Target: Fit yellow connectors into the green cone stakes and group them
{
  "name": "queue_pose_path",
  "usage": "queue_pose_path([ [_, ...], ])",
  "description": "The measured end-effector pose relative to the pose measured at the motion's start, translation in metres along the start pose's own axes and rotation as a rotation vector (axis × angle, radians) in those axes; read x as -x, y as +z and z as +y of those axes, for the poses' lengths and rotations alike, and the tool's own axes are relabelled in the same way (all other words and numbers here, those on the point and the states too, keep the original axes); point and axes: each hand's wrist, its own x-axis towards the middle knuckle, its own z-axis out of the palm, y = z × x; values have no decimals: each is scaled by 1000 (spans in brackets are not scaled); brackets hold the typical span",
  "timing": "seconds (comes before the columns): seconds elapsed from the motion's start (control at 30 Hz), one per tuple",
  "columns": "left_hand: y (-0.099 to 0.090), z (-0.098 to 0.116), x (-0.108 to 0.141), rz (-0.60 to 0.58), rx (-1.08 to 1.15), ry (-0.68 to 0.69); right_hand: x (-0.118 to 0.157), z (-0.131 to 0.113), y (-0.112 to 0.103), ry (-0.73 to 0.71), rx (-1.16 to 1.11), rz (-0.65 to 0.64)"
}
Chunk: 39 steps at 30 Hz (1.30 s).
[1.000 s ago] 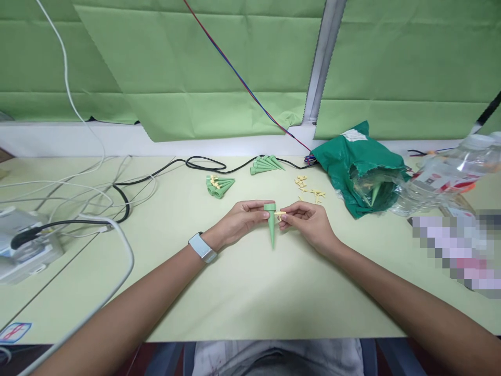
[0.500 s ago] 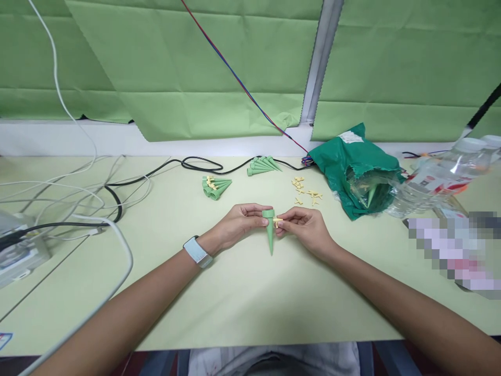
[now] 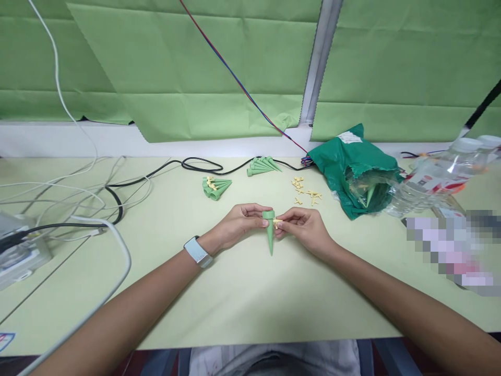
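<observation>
Bare forearms [image 3: 129, 308] — a pale-banded smartwatch [image 3: 198, 251] on the left wrist [image 3: 207, 244], a pale shirt [image 3: 235, 361] below.

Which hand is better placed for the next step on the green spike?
Probably the right: the right hand pinches a yellow piece right beside the top of the spike, while the left hand is taken up gripping the spike.

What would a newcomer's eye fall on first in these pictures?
First come the two bare hands above the pale green table: the left hand holds a green plastic spike point down, and the right hand pinches a small cream piece beside its top. Farther away on the right lies a crumpled dark green plastic bag, with grouped green spikes to its left.
</observation>
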Motion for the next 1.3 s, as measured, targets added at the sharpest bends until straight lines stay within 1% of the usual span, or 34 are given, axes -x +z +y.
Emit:
queue_pose_path([
  [0.13, -2, 0, -1, -36, 20, -21, -1, 2, -1, -70, 68, 25],
  [0.3, -5, 1, -2, -22, 9, -53, -1, 1, -2, -96, 121, -1],
  [0.37, -5, 1, -2, -14, 1, -54, -2, 0, -2, -89, 115, -13],
  [0.53, -2, 0, -1, -19, -40, 3, -2, -4, -2, -12, 52, -16],
  [0.7, -1, -2, -1, -33, -74, 36, -4, -1, -4, 14, 36, -27],
  [0.83, 0, 1, 1, -50, -75, 29, -5, 2, -5, 37, 45, -72],
  [0.9, 1, 4, 2, -49, -50, 15, -8, 0, -8, 26, 100, -121],
  [0.97, 1, 6, 3, -39, -5, 4, -15, -6, -16, -7, 200, -166],
  [1.0, 1, 6, 2, -31, 25, -1, -21, -9, -23, -31, 268, -165],
  [1.03, 1, 6, 2, -25, 56, -5, -28, -13, -31, -63, 350, -136],
  [1.07, 1, 6, 2, -20, 85, -8, -37, -16, -41, -99, 453, -70],
  [1.13, -1, 6, 1, -19, 120, -13, -57, -22, -63, -198, 751, 142],
  [1.17, -1, 5, 0, -21, 126, -14, -68, -23, -73, -204, 926, 217],
  [1.2, -2, 5, 0, -23, 129, -14, -77, -24, -82, -180, 1071, 273],
  [1.23, -3, 4, -1, -24, 131, -13, -86, -24, -90, -148, 1174, 300],
  [1.3, -5, 3, -1, -17, 142, -7, -100, -23, -100, -72, 1302, 305],
])
